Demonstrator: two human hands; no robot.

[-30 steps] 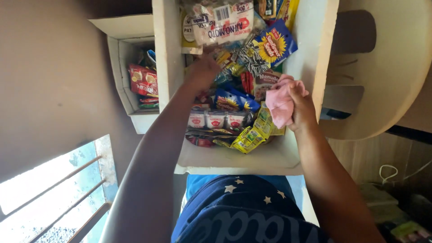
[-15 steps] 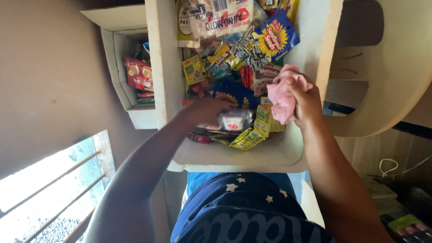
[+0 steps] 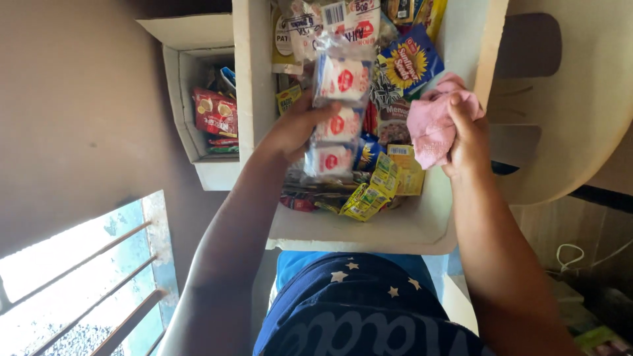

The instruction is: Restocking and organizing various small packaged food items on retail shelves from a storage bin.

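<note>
My left hand (image 3: 295,128) grips a strip of small white sachets with red round marks (image 3: 335,118) and holds it up over a white box (image 3: 369,231) packed with snack packets. My right hand (image 3: 467,135) is closed on a crumpled pink cloth (image 3: 428,125) at the box's right wall. Under the strip lie a blue packet with a sunflower picture (image 3: 407,62), yellow sachet strips (image 3: 372,194) and several other packets.
A second white box (image 3: 191,142) at the left holds red packets (image 3: 215,112). A pale plastic chair (image 3: 573,99) stands at the right. A barred window (image 3: 86,277) is at the lower left. My dark blue shirt with stars (image 3: 356,310) fills the bottom.
My left hand reached down among the packets, took hold of the white sachet strip and lifted it up. The right hand kept the pink cloth at the box's right side.
</note>
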